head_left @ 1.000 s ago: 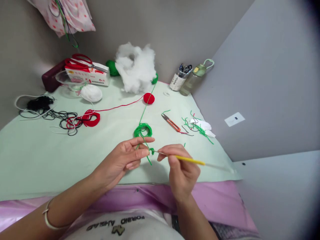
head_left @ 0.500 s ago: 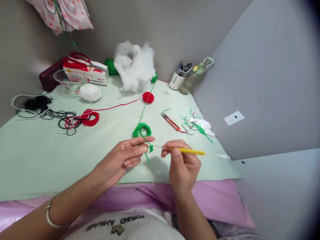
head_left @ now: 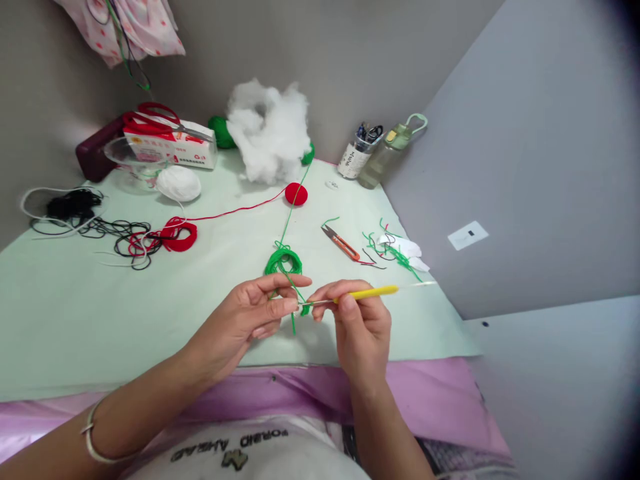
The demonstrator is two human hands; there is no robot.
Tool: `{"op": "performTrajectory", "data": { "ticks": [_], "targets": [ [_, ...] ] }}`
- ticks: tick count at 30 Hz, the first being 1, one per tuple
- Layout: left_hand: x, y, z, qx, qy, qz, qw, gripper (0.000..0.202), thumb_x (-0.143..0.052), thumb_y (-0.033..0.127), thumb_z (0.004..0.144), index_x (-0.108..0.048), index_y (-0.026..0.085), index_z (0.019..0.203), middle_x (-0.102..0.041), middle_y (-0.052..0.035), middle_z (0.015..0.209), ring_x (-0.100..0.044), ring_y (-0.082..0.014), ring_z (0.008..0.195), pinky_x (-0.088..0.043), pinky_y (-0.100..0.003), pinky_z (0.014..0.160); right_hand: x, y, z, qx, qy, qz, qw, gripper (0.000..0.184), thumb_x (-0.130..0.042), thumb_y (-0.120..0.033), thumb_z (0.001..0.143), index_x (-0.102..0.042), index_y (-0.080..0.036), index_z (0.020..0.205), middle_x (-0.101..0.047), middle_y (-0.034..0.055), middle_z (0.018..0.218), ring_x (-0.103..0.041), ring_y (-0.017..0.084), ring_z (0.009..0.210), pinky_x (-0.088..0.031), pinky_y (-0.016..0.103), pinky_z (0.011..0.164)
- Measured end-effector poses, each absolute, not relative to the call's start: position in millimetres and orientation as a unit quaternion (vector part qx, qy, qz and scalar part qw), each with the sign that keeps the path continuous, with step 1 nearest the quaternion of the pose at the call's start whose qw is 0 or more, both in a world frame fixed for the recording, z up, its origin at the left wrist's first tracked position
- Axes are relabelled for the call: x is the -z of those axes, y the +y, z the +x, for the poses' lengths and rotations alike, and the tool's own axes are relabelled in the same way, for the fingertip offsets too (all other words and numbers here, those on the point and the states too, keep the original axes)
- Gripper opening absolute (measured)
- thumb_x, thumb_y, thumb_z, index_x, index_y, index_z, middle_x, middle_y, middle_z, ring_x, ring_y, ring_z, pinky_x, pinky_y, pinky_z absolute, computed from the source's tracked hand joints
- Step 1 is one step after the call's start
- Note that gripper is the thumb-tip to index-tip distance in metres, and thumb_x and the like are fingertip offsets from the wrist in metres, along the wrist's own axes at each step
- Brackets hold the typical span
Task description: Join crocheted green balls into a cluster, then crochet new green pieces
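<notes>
My right hand [head_left: 361, 327] grips a crochet hook [head_left: 373, 292] by its yellow handle, its metal shaft pointing left. The hook's tip meets a small green crochet piece [head_left: 305, 309] at my left fingertips. My left hand [head_left: 257, 308] pinches that piece between thumb and fingers, with the index finger stretched out above it. A green yarn strand runs over the left fingers, and a short tail hangs below. Just behind the hands lies a coil of green yarn [head_left: 284, 261], from which a strand goes back toward the stuffing.
White stuffing [head_left: 270, 137] sits at the back beside a red yarn ball [head_left: 296, 194]. Orange thread snips [head_left: 341, 243] and yarn scraps [head_left: 400, 253] lie on the right. To the left are tangled black yarn [head_left: 75, 205], a white yarn ball [head_left: 179, 183] and red scissors [head_left: 160, 120] on a box.
My right hand has moved left, closer to my left hand. The hook's shaft now reaches across the green piece to my left fingertips.
</notes>
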State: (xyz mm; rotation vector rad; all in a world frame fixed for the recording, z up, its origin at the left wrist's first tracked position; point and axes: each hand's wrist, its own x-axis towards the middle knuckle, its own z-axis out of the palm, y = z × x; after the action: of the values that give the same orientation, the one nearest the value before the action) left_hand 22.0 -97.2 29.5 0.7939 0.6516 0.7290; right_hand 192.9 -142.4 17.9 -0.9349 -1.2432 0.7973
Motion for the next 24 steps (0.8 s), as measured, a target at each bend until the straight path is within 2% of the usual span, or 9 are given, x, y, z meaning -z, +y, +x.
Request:
{"op": "performTrajectory", "data": {
  "ticks": [3,6,8,10,12,14,17,24],
  "targets": [
    [-29.6,-99.0,21.4,-0.351,0.322,0.378,0.794,0.032,-0.08,0.03,0.082,-0.076,0.023,0.114,-0.053,0.0028,0.082,-0.029,0.0005,0.049,-0.018,-0.02,0.045,-20.0,-149.3,193.3,-0.17,-0.672,-0.422,0.585,0.023,-0.047,-0.015,0.101,-0.066,-0.023,0.111,-0.074,0.0065,0.096,-0.071,0.018,0.083,-0.06,0.034,0.072],
    [-28.5,-100.6,22.1,-0.354,0.319,0.361,0.801,0.038,-0.08,0.03,0.082,-0.073,0.024,0.119,-0.051,0.0039,0.08,-0.028,0.0001,0.05,-0.019,-0.019,0.045,-17.0,-154.4,191.6,0.02,-0.774,-0.416,0.477,0.035,-0.056,-0.008,0.095,-0.064,-0.026,0.124,-0.074,0.008,0.105,-0.071,0.021,0.096,-0.061,0.034,0.078],
    [-26.8,-100.5,22.5,-0.338,0.3,0.338,0.826,0.04,-0.079,0.03,0.083,-0.072,0.022,0.121,-0.047,0.0056,0.072,-0.024,-0.0003,0.049,-0.017,-0.018,0.045,-13.5,-155.4,190.4,0.079,-0.786,-0.426,0.441,0.042,-0.062,-0.004,0.091,-0.066,-0.027,0.125,-0.073,0.008,0.108,-0.07,0.02,0.099,-0.061,0.033,0.08],
    [-25.5,-99.6,22.5,-0.314,0.282,0.317,0.85,0.039,-0.078,0.031,0.084,-0.072,0.019,0.121,-0.039,0.0077,0.065,-0.02,-0.0005,0.048,-0.016,-0.018,0.044,-11.0,-154.1,190.0,0.045,-0.765,-0.431,0.477,0.039,-0.062,-0.005,0.092,-0.068,-0.027,0.123,-0.072,0.0075,0.107,-0.07,0.02,0.099,-0.061,0.033,0.08],
    [-25.7,-98.5,22.5,-0.307,0.28,0.311,0.855,0.038,-0.079,0.03,0.083,-0.073,0.018,0.118,-0.037,0.0083,0.063,-0.018,-0.0001,0.047,-0.015,-0.018,0.044,-10.7,-150.9,190.4,-0.066,-0.703,-0.434,0.56,0.03,-0.056,-0.01,0.096,-0.07,-0.027,0.117,-0.071,0.0064,0.101,-0.07,0.019,0.091,-0.06,0.034,0.076],
    [-27.2,-98.0,22.8,-0.324,0.297,0.327,0.837,0.038,-0.081,0.029,0.081,-0.073,0.019,0.117,-0.043,0.0066,0.068,-0.02,0.0002,0.047,-0.015,-0.019,0.043,-12.1,-146.7,190.9,-0.211,-0.611,-0.423,0.635,0.023,-0.052,-0.016,0.1,-0.072,-0.026,0.107,-0.07,0.0046,0.092,-0.068,0.016,0.076,-0.059,0.033,0.066],
    [-29.0,-98.6,23.7,-0.356,0.327,0.377,0.79,0.043,-0.083,0.029,0.078,-0.072,0.021,0.119,-0.052,0.0036,0.079,-0.027,-0.001,0.05,-0.019,-0.02,0.043,-13.3,-141.1,190.2,-0.365,-0.506,-0.397,0.673,0.019,-0.054,-0.023,0.101,-0.073,-0.023,0.096,-0.068,0.0028,0.086,-0.064,0.013,0.064,-0.055,0.028,0.057],
    [-25.3,-100.1,22.2,-0.357,0.359,0.432,0.746,0.051,-0.08,0.031,0.08,-0.067,0.026,0.129,-0.054,0.0035,0.081,-0.032,-0.0035,0.053,-0.022,-0.02,0.046,-11.1,-139.0,188.9,-0.387,-0.496,-0.376,0.68,0.018,-0.056,-0.022,0.1,-0.075,-0.023,0.096,-0.068,0.0029,0.088,-0.063,0.012,0.066,-0.052,0.028,0.061]
  ]
}}
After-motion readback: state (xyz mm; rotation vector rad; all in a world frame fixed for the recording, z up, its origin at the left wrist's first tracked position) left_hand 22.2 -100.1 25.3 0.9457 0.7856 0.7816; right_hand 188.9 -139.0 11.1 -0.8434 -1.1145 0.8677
